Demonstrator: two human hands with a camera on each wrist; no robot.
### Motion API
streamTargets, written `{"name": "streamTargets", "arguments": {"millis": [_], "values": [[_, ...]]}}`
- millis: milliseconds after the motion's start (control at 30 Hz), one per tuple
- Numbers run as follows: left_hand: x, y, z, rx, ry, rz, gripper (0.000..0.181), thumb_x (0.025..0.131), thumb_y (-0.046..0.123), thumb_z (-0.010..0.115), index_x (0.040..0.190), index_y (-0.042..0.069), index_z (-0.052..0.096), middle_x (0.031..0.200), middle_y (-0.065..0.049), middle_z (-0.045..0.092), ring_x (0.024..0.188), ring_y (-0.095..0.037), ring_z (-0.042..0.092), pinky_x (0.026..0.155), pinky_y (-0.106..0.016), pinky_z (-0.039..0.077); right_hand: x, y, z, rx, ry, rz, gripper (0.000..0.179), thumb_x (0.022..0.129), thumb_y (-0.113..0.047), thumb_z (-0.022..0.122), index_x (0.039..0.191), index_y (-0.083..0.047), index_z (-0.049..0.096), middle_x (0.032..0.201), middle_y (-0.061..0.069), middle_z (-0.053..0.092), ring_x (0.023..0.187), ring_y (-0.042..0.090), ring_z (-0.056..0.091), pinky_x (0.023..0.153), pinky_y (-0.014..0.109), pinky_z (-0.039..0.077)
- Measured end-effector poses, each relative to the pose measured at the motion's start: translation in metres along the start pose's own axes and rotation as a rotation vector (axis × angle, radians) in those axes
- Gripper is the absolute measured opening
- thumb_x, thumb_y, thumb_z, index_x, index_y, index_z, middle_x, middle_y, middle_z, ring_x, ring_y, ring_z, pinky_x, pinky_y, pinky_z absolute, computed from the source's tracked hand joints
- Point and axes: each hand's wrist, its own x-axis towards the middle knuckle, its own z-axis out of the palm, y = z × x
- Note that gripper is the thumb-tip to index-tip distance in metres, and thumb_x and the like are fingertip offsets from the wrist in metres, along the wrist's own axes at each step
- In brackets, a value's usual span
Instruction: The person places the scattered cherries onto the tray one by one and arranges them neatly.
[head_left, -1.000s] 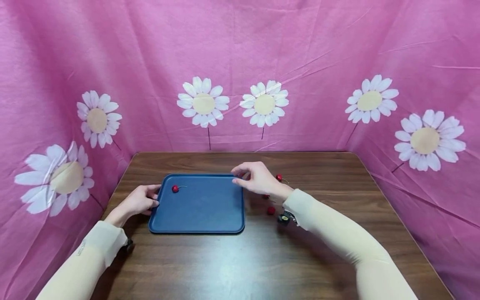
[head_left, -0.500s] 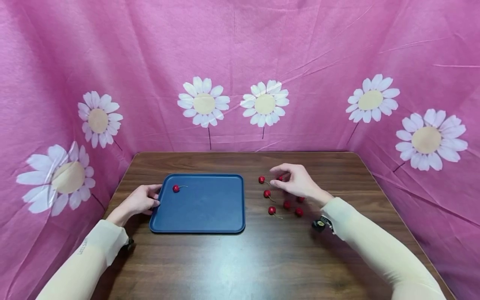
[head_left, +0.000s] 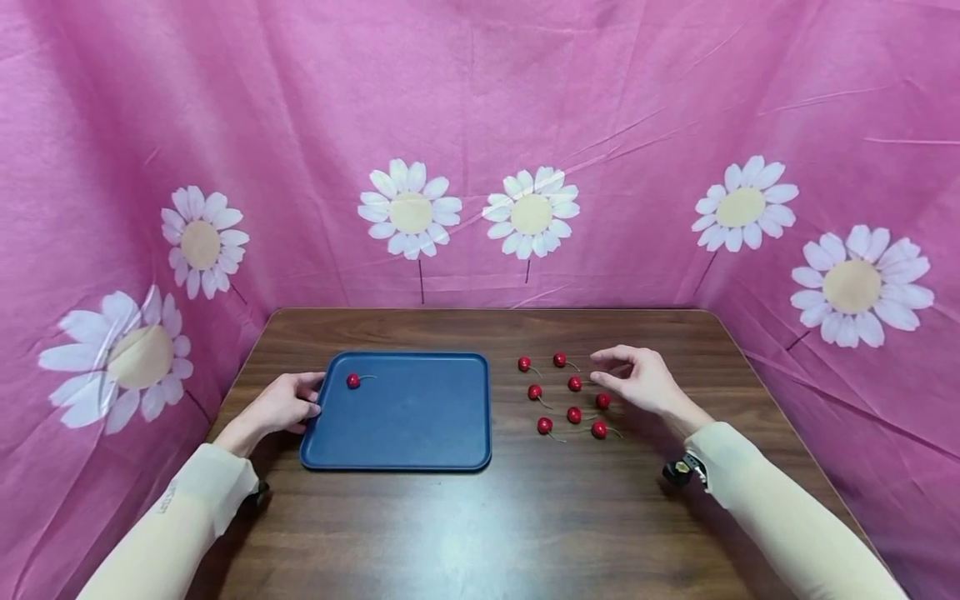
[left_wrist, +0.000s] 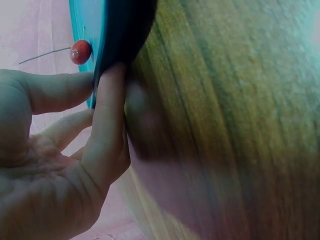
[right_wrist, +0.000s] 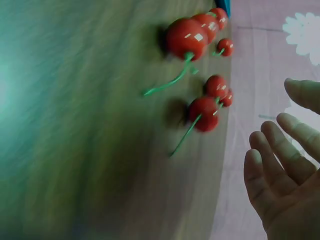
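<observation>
My left hand (head_left: 281,404) pinches the left rim of a blue tray (head_left: 408,429). In the left wrist view, the thumb (left_wrist: 62,91) lies at the inner side of the rim and a finger (left_wrist: 110,105) is behind it. One red cherry (head_left: 353,381) with a stem sits near the tray's back left corner. Several stemmed cherries lie on the table right of the tray, among them a cherry (head_left: 574,383) and a cherry (head_left: 603,401) close to my right hand (head_left: 641,383). That hand hovers with thumb and fingers apart, holding nothing; the right wrist view shows its bare palm.
The brown wooden table (head_left: 465,533) carries the tray and the cherries. A pink curtain (head_left: 480,100) with white daisies surrounds its back and sides.
My right hand has moved rightward from the tray's right edge, past the loose cherries, uncovering several of them. My left hand and the tray stay in place.
</observation>
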Motion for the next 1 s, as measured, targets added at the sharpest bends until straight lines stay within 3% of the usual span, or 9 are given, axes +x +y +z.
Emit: {"name": "streamTargets", "arguments": {"millis": [233,533,767,1000], "values": [[0.001,0.0,0.0,0.009,-0.014,0.001,0.075,0.102,-0.005,0.067,0.17,-0.01,0.035,0.118,-0.026,0.067,0.101,-0.027,0.073,0.084,-0.054,0.072,-0.024,0.02,-0.006,-0.031,0.018,0.01,0.032,0.097,-0.016,0.088,0.124,0.0,0.082,0.101,0.014,0.086,0.08,-0.003,0.072,0.073,0.017,0.059],[0.0,0.0,0.0,0.005,0.0,-0.018,0.075,0.103,-0.004,0.067,0.17,-0.008,0.036,0.122,-0.027,0.067,0.102,-0.025,0.073,0.084,-0.052,0.072,-0.045,0.036,0.003,-0.035,0.005,-0.018,0.023,0.091,-0.013,0.092,0.113,-0.007,0.086,0.093,0.006,0.085,0.076,-0.005,0.07,0.067,0.017,0.057],[0.001,-0.001,0.001,-0.006,0.002,-0.024,0.075,0.103,-0.004,0.067,0.171,-0.007,0.036,0.122,-0.027,0.066,0.1,-0.023,0.073,0.084,-0.052,0.072,-0.049,0.043,0.006,-0.092,0.012,-0.026,0.015,0.089,-0.013,0.094,0.103,-0.015,0.089,0.086,-0.002,0.082,0.073,-0.005,0.067,0.065,0.018,0.055],[0.0,-0.002,0.001,-0.006,0.006,-0.017,0.076,0.102,-0.004,0.067,0.171,-0.008,0.035,0.121,-0.028,0.066,0.1,-0.023,0.074,0.083,-0.052,0.072,-0.044,0.044,0.01,-0.18,0.057,-0.121,0.013,0.084,-0.012,0.097,0.092,-0.019,0.089,0.083,-0.006,0.08,0.071,-0.007,0.059,0.064,0.018,0.048]]}}
